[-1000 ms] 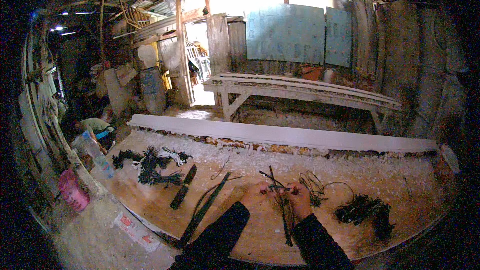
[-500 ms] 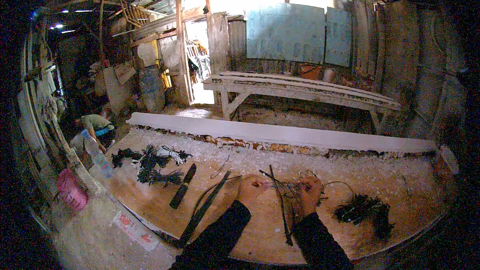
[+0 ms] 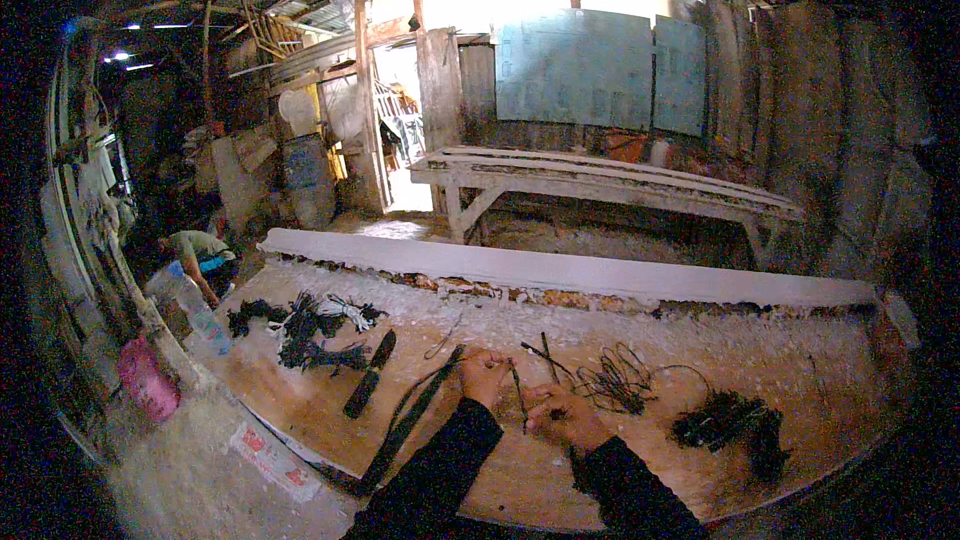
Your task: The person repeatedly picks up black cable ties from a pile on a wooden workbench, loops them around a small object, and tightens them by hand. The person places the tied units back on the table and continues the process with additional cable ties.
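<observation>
My left hand (image 3: 485,376) is closed in a pinch at the upper end of a short dark cord (image 3: 519,395). The cord slants down toward my right hand (image 3: 568,420), whose fingers are closed at its lower end. Under my right hand lies a thin dark stick (image 3: 549,358), its middle hidden. Just right of that hand is a loose tangle of thin dark cord (image 3: 617,380). A long dark strip (image 3: 408,427) lies left of my left hand, and a short dark flat bar (image 3: 370,376) is farther left.
Bundles of dark cords (image 3: 308,328) lie at the board's left, another dark bundle (image 3: 735,427) at its right. A long white beam (image 3: 560,267) borders the board's (image 3: 470,485) far side. Beyond stands a bench (image 3: 600,185). A person (image 3: 205,258) bends down at left, near a plastic bottle (image 3: 200,310).
My right hand has moved left and nearer, off the cord tangle. My left hand has shifted slightly left. A dark cord now shows between them, where a pale, thin strand showed before.
</observation>
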{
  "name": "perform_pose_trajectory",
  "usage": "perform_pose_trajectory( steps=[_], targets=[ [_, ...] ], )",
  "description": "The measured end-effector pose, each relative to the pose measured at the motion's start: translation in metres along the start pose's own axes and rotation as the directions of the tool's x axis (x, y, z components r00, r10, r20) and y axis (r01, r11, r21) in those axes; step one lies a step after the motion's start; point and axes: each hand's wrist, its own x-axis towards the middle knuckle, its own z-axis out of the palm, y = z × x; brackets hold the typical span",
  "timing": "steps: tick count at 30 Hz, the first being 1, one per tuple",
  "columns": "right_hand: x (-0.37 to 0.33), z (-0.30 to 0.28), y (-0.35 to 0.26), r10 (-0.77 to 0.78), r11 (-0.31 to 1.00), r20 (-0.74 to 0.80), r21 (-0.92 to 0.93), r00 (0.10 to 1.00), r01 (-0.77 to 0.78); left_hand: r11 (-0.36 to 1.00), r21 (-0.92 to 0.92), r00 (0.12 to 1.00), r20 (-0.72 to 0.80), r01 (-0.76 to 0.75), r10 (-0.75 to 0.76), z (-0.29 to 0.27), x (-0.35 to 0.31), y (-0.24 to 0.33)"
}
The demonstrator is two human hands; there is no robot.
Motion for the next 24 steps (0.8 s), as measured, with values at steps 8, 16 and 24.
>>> perform_pose_trajectory(
  steps=[8,16,24],
  targets=[
    [0.008,-0.01,0.031,0.02,0.984,-0.3,0.176,0.954,0.034,0.973,0.011,0.951,0.216,-0.229,0.221,0.017,-0.004,-0.013],
    [0.012,-0.018,0.042,-0.074,0.985,-0.559,0.086,0.826,0.147,0.932,-0.285,0.794,0.501,-0.223,0.343,0.033,-0.022,-0.011],
    [0.016,-0.032,0.068,0.077,0.985,-0.701,0.162,0.709,0.054,0.767,-0.589,0.592,0.723,0.256,0.357,0.035,-0.033,0.008]
  ],
)
